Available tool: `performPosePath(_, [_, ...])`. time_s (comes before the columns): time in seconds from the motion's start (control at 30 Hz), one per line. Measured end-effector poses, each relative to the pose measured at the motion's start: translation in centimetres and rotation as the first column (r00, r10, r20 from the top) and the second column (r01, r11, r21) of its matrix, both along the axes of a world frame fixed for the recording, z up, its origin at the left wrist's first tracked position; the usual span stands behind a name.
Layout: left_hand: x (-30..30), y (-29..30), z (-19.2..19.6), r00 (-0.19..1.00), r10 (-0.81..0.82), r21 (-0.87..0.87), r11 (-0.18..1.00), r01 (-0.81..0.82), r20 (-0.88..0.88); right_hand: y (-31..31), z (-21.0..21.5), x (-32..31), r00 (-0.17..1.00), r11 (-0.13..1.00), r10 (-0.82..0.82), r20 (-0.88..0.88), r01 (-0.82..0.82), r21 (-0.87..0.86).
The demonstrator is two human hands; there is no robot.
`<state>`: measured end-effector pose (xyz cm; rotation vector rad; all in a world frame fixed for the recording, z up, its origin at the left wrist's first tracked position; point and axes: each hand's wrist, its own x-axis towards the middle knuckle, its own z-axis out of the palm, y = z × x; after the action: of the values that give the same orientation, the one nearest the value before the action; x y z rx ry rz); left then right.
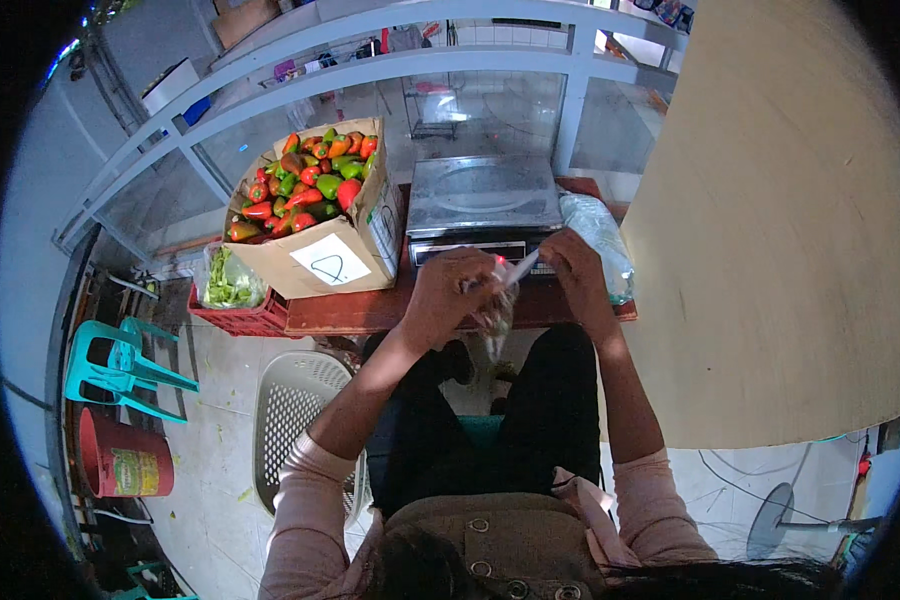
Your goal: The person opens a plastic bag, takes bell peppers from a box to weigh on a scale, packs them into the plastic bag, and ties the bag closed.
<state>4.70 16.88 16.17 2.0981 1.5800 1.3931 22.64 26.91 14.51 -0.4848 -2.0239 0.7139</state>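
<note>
A small clear plastic bag (496, 328) hangs in front of me, over the near edge of the red bench (355, 312). Its contents look greenish but are too blurred to name. My left hand (452, 292) is closed around the upper part of the bag. The whitish end of the bag stretches up to the right, where the fingers of my right hand (577, 275) pinch it. Just beyond both hands stands a weighing scale (483, 195) with a flat metal platform, its lower front partly hidden by my hands.
A cardboard box (300, 262) heaped with red and green peppers (310, 185) stands left of the scale. Clear plastic bags (600, 245) lie right of it. A red crate (238, 318) holds bagged greens (232, 280). A pale basket (288, 400), turquoise chair (105, 360) and tan panel (780, 240) flank me.
</note>
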Motion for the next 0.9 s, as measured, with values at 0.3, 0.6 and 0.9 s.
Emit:
performPosePath(0.3, [4.4, 0.2, 4.9, 0.938, -0.334, -0.114, 0.932, 0.343, 0.095, -0.3, -6.8, -1.5, 0.86, 0.566, 0.264, -0.437, -0.505, -0.652])
performPosePath(0.6, [0.1, 3.2, -2.1, 0.998, -0.055, -0.049, 0.997, 0.055, 0.005, -6.6, -7.2, -3.5, 0.709, 0.088, 0.089, -0.699, -0.705, -0.704])
performPosePath(0.9, [3.2, -2.1, 3.4, 0.96, -0.265, -0.009, 0.964, 0.265, -0.094, 0.4, 1.3, 2.7, 0.922, 0.941, 0.337, 0.191, -0.328, -0.078])
